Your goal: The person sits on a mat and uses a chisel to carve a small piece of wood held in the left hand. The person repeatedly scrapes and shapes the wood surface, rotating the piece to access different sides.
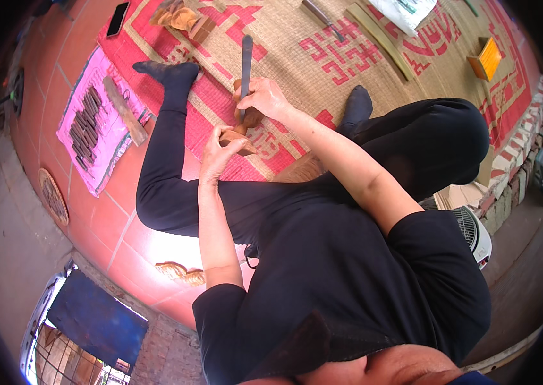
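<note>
My left hand point(215, 156) is closed around the block-like base of a small brown wood carving point(254, 120), low over the mat between my legs. In my right hand point(263, 98) is a long flat grey metal tool with a rounded end, file-like in shape point(246, 61). Its upper end points away from me, and its lower end meets or overlaps the carving. My fingers hide part of both things, so the exact contact cannot be made out.
A red and tan woven mat point(284, 48) lies under my feet. At left, a pink cloth point(95, 172) bears several dark slender tools point(85, 128) and a wooden stick point(124, 109). Beyond are a phone point(117, 20) and another carving point(178, 18). An orange-brown wooden box point(488, 59) stands far right.
</note>
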`<action>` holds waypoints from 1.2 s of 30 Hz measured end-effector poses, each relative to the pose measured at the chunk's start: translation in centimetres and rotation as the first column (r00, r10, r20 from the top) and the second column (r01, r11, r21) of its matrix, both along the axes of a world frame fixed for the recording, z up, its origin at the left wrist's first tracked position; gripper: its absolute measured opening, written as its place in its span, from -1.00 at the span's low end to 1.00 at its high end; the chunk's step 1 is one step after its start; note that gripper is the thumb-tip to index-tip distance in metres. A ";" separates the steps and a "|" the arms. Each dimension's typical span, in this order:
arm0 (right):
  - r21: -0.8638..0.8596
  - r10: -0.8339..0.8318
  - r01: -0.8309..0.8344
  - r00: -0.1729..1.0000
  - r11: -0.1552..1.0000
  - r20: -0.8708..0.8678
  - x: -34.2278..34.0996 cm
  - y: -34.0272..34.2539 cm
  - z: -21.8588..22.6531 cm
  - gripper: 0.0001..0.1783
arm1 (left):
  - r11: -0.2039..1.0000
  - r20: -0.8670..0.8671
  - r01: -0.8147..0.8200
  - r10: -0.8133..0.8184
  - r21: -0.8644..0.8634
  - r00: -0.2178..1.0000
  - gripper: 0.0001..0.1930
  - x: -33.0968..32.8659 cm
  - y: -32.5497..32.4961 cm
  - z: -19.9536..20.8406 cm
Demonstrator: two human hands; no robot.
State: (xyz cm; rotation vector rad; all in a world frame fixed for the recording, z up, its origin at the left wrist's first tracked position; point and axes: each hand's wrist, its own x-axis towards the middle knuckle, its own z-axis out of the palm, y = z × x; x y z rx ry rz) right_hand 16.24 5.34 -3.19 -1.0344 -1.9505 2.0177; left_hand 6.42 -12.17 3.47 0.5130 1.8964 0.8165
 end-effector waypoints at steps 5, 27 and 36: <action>-0.017 0.058 -0.058 0.998 0.998 0.006 0.0 -0.5 1.3 -0.62 | 1.000 0.002 0.003 -0.003 0.007 1.000 -0.46 -0.3 -0.3 -0.5; -0.314 -0.113 0.035 0.965 0.949 -0.235 -0.3 -0.1 -1.1 -0.66 | 0.989 0.132 -0.101 0.086 0.106 0.987 -0.56 -0.9 -0.2 -0.9; -0.249 -0.110 0.079 0.988 0.965 -0.113 -0.7 0.3 0.3 -0.76 | 0.999 0.042 -0.036 0.034 0.030 0.999 -0.51 -0.4 0.3 0.3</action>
